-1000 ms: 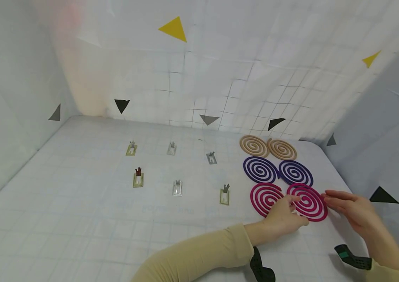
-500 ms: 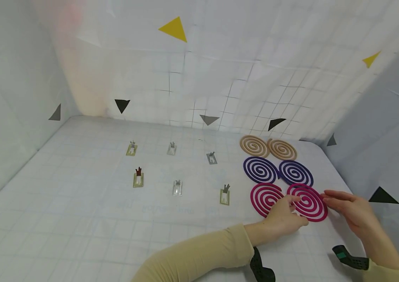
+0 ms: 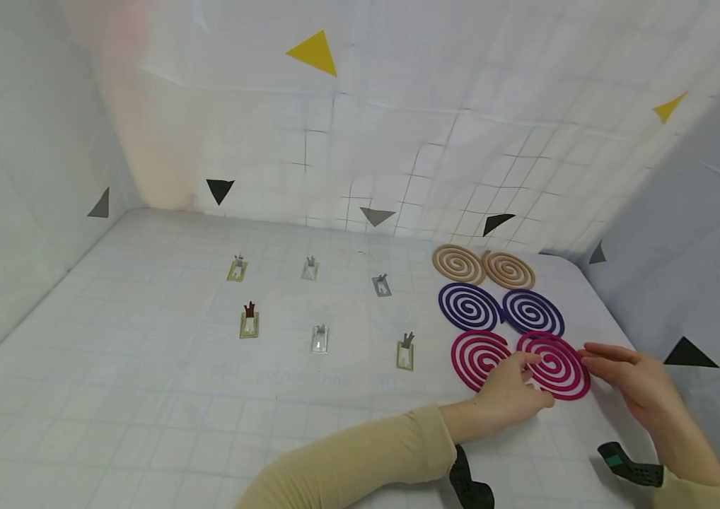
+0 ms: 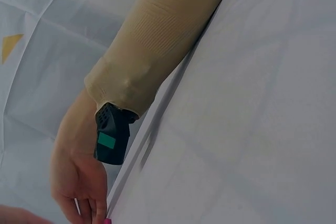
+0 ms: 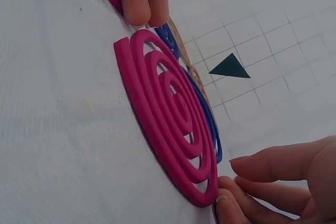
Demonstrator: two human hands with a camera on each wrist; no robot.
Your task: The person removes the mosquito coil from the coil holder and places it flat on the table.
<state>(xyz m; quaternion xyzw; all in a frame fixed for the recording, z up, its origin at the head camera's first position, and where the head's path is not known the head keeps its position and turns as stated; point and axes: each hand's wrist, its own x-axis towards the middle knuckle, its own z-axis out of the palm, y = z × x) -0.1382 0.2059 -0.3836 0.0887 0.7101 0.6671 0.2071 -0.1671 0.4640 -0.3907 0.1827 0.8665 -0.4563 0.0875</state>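
Note:
My left hand reaches over the gap between two flat magenta spirals. Its fingertips touch the near left edge of the right-hand magenta spiral. At the opposite edge of that spiral is my right hand, fingers extended and fingertips touching the rim. The right wrist view has the magenta spiral lying between both hands: left fingers at the top end, right fingertips at the bottom. Part of the left magenta spiral is covered by my left hand. Neither hand visibly lifts anything.
Two dark blue spirals and two tan spirals lie in rows behind. Several small gold and silver rectangular pieces with upright prongs stand on the white table to the left. Fabric walls border the table.
My right wrist has shifted very slightly left. Both hands otherwise stay at the magenta spiral's edges, and the spirals keep their places.

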